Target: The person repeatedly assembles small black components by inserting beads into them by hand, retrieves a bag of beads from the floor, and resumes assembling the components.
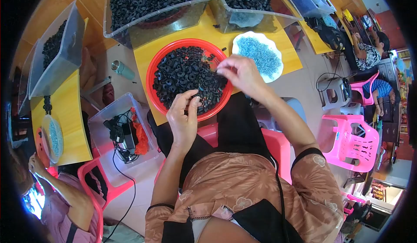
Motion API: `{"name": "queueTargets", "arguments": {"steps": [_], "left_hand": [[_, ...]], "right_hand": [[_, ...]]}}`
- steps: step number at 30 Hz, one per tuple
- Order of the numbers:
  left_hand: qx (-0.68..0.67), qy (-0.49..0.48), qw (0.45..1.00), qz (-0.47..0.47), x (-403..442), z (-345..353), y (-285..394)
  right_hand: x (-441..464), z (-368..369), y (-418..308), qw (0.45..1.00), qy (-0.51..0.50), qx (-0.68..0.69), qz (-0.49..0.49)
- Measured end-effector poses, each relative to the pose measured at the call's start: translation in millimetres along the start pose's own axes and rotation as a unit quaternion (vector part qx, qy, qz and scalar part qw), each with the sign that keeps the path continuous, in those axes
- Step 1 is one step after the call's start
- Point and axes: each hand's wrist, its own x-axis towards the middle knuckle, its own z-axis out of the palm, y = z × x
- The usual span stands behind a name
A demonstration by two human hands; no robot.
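While the person sits at a yellow table (289, 57), both bare hands are over a red basin (150, 80) filled with small black pieces (182, 71). Left hand (181, 116): at the basin's near edge, fingers curled, thumb and forefinger tips close together above the pieces; whether a piece is pinched between them cannot be told. Right hand (244, 74): reaching over the basin's right side, fingers bent, thumb drawn toward the fingertips; a hold on anything is too small to tell. The black pieces lie heaped in the basin, the red bottom showing through in places. Just right of the basin, on the same table: a white scalloped dish (236, 47) containing small pale-blue, clear-looking pieces (263, 59). Beyond the basin, two translucent bins (171, 31) (247, 20) stand side by side, heaped with similar black pieces. On the floor to the left, a clear tub (97, 132) holds dark cables (116, 131) and something orange-red. A co-worker (71, 199) sits at left, beside another yellow table (74, 130).
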Motion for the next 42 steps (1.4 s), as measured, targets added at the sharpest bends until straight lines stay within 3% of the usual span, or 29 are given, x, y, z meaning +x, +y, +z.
{"name": "queueTargets", "arguments": {"steps": [5,9,12,15,22,26,29,34,37,42], "left_hand": [[0.049,-0.025,0.997,0.062,1,-2,7],[0.066,-0.063,0.986,0.141,-1,3,18],[0.166,-0.088,0.929,0.321,-8,11,2],[0.363,-0.175,0.79,0.462,-16,6,2],[0.369,-0.158,0.776,0.487,-23,10,-5],[0.318,-0.127,0.816,0.466,-25,8,-3],[0.304,-0.103,0.825,0.465,-24,7,1],[0.313,-0.118,0.815,0.474,-22,7,1],[0.313,-0.152,0.797,0.494,-25,10,3],[0.314,-0.204,0.786,0.492,-40,27,-6]], "right_hand": [[31,1,22,0.972,-0.039,-0.231,-0.027],[41,18,28,0.952,-0.065,-0.3,-0.011],[42,21,26,0.948,-0.058,-0.311,-0.032],[39,24,29,0.947,-0.035,-0.306,-0.088],[42,29,33,0.941,-0.038,-0.315,-0.116],[33,21,10,0.985,-0.005,-0.154,-0.075],[11,10,-22,0.999,-0.025,0.007,0.024],[-35,9,-26,0.967,-0.046,0.217,0.126],[-57,14,-19,0.92,-0.086,0.35,0.155],[-81,24,-4,0.906,-0.17,0.372,0.111]]}}
